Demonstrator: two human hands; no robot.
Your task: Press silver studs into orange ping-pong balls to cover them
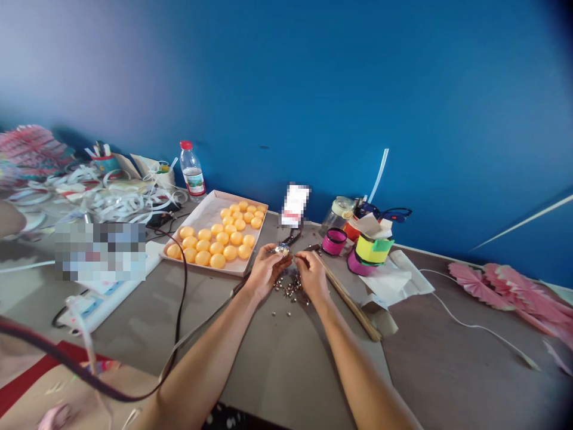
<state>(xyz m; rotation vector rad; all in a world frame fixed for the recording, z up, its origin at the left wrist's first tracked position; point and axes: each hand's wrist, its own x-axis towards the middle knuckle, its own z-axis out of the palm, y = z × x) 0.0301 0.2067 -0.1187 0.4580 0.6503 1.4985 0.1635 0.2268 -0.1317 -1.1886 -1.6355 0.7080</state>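
Note:
My left hand (265, 270) is closed round a small shiny metallic piece (282, 249) with a pale spot on it; its exact kind is too small to tell. Close beside it, my right hand (312, 276) has thumb and finger pinched together, and what they hold, if anything, is too small to name. Under and between both hands lies a scatter of small shiny metal beads (290, 288), with a couple lying apart nearer me. Just beyond the hands rests a black-handled tool (293, 237), partly covered.
To the left are a tray (206, 267) of yellow-orange balls, a bottle (192, 176) and a power strip (120, 292). A lit phone (295, 205) leans at the wall. On the right stand ribbon rolls (373, 249), a wooden-handled hammer (353, 301) and pink pleated paper (514, 292). A dark cable (184, 280) loops near my left arm.

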